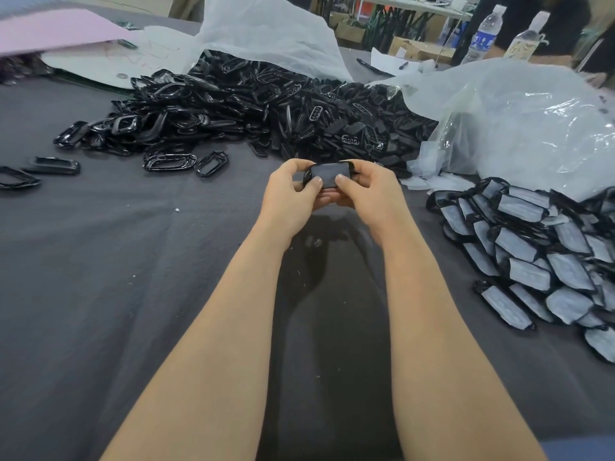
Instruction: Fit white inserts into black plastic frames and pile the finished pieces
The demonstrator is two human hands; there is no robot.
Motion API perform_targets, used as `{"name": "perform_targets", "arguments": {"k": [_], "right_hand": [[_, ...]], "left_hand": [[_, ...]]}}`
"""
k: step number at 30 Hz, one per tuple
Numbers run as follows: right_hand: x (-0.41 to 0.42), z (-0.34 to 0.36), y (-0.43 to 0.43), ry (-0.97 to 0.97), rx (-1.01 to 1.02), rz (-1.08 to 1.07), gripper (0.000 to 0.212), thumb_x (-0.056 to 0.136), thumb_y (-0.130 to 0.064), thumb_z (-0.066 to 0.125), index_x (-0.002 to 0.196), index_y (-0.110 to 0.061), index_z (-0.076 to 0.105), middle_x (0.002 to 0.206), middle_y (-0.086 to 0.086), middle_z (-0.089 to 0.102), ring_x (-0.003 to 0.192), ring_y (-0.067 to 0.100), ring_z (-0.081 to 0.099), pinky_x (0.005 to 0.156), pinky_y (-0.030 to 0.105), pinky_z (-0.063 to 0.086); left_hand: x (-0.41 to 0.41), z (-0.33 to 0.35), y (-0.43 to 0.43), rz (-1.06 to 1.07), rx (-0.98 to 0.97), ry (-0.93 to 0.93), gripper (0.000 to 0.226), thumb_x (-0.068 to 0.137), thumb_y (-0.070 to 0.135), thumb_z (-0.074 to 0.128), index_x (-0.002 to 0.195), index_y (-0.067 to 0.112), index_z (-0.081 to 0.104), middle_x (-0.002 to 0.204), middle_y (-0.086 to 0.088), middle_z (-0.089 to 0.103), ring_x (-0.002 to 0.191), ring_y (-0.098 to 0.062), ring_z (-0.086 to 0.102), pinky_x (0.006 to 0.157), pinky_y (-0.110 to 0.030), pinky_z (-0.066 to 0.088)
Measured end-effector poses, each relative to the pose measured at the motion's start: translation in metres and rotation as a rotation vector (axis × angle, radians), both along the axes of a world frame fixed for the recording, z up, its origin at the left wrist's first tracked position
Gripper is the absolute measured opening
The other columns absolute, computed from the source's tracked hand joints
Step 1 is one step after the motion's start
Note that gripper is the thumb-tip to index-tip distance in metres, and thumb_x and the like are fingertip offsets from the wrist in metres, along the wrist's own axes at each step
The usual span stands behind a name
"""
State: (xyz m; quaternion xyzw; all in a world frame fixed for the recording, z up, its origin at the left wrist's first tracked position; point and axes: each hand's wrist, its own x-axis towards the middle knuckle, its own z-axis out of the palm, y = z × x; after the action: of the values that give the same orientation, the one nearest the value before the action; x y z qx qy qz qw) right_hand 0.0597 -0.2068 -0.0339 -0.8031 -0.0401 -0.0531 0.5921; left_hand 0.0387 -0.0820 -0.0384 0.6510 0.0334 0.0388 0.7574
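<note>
Head view: my left hand (289, 192) and right hand (364, 191) pinch one black frame (307, 177), pale insert (330, 173) seemingly seated, over the middle of the worktop (133, 294). Finished pieces (532, 257), beyond counting, pile at the right edge; empty frames (266, 111) heap at the far edge beside two plastic bags (532, 121).

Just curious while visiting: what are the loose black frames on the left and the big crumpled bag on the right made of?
Black frames: likely hard plastic, glossy, with sharp highlights along their edges. Bag: apparently thin translucent plastic film, shiny and crinkled into sharp folds.
</note>
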Motion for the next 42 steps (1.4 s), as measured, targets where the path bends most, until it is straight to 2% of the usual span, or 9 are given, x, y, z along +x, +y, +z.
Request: {"name": "perform_targets", "arguments": {"k": [7,12,18,20,23,26,29,37,42], "right_hand": [[-0.003,0.002,0.004,-0.013,-0.074,-0.079,0.027,0.094,-0.005,0.054,0.12,-0.004,0.06,0.099,0.012,0.071,0.089,0.026,0.07,0.082,0.04,0.058],[-0.012,0.01,-0.006,-0.017,-0.07,-0.157,0.024,0.095,-0.012,0.053,0.115,-0.007,0.064,0.098,0.011,0.071,0.09,0.026,0.069,0.085,0.045,0.056],[-0.033,0.027,-0.071,-0.125,-0.149,-0.49,0.023,0.093,-0.012,0.055,0.114,-0.011,0.065,0.101,0.009,0.069,0.093,0.022,0.064,0.089,0.034,0.05],[-0.043,0.029,-0.096,-0.142,-0.094,-0.603,0.019,0.091,-0.011,0.058,0.109,-0.016,0.062,0.094,0.008,0.067,0.092,0.025,0.065,0.089,0.039,0.051],[-0.056,0.028,-0.13,-0.118,0.007,-0.727,0.011,0.092,-0.009,0.056,0.101,-0.016,0.056,0.087,0.011,0.067,0.088,0.031,0.066,0.087,0.048,0.051],[-0.065,0.025,-0.158,-0.102,-0.098,-0.847,0.008,0.094,-0.013,0.053,0.101,-0.012,0.058,0.088,0.007,0.064,0.09,0.028,0.065,0.086,0.034,0.049],[-0.07,0.019,-0.175,-0.076,-0.303,-0.946,0.016,0.096,-0.016,0.05,0.106,-0.011,0.06,0.099,0.006,0.065,0.1,0.024,0.06,0.073,0.02,0.033],[-0.063,0.01,-0.178,-0.003,-0.45,-0.994,0.023,0.089,-0.009,0.051,0.111,-0.013,0.056,0.112,0.006,0.06,0.111,0.024,0.05,0.081,0.028,0.035],[-0.064,0.011,-0.167,-0.055,-0.462,-1.022,0.022,0.087,-0.009,0.051,0.106,-0.015,0.059,0.109,0.004,0.062,0.108,0.023,0.051,0.094,0.036,0.041]], "left_hand": [[0.0,-0.001,-0.003,0.028,0.089,-0.032,0.021,0.096,0.007,0.056,0.113,0.017,0.051,0.093,-0.008,0.071,0.073,-0.011,0.072,0.066,-0.018,0.057],[0.002,0.006,-0.019,0.039,0.224,-0.074,0.026,0.093,0.007,0.059,0.095,0.032,0.051,0.098,-0.008,0.071,0.087,-0.021,0.071,0.085,-0.038,0.058],[0.006,0.027,-0.09,-0.197,0.131,-0.071,0.021,0.096,-0.002,0.048,0.108,0.015,0.051,0.102,-0.02,0.068,0.084,-0.028,0.071,0.08,-0.035,0.059],[0.006,0.031,-0.121,-0.251,0.256,-0.107,0.024,0.095,0.003,0.048,0.116,0.012,0.055,0.108,-0.015,0.067,0.097,-0.031,0.066,0.09,-0.036,0.053],[-0.003,0.037,-0.163,-0.222,0.519,-0.248,0.035,0.093,0.008,0.049,0.126,0.014,0.058,0.112,-0.001,0.059,0.102,-0.018,0.055,0.082,-0.011,0.036],[-0.01,0.035,-0.2,-0.21,0.715,-0.256,0.04,0.094,0.016,0.049,0.133,0.021,0.055,0.148,-0.01,0.037,0.135,-0.027,0.036,0.112,-0.032,0.028],[-0.015,0.025,-0.223,-0.201,0.895,-0.188,0.04,0.097,0.023,0.047,0.136,0.03,0.051,0.16,-0.007,0.013,0.147,-0.026,0.01,0.12,-0.046,0.008],[-0.015,0.006,-0.235,-0.148,0.91,-0.184,0.059,0.093,0.018,0.049,0.148,0.026,0.03,0.16,-0.005,0.008,0.147,-0.027,0.006,0.118,-0.047,0.0],[-0.014,0.011,-0.225,-0.093,0.79,-0.239,0.054,0.091,0.015,0.051,0.143,0.02,0.039,0.158,-0.006,0.018,0.146,-0.026,0.013,0.119,-0.046,0.006]]}}
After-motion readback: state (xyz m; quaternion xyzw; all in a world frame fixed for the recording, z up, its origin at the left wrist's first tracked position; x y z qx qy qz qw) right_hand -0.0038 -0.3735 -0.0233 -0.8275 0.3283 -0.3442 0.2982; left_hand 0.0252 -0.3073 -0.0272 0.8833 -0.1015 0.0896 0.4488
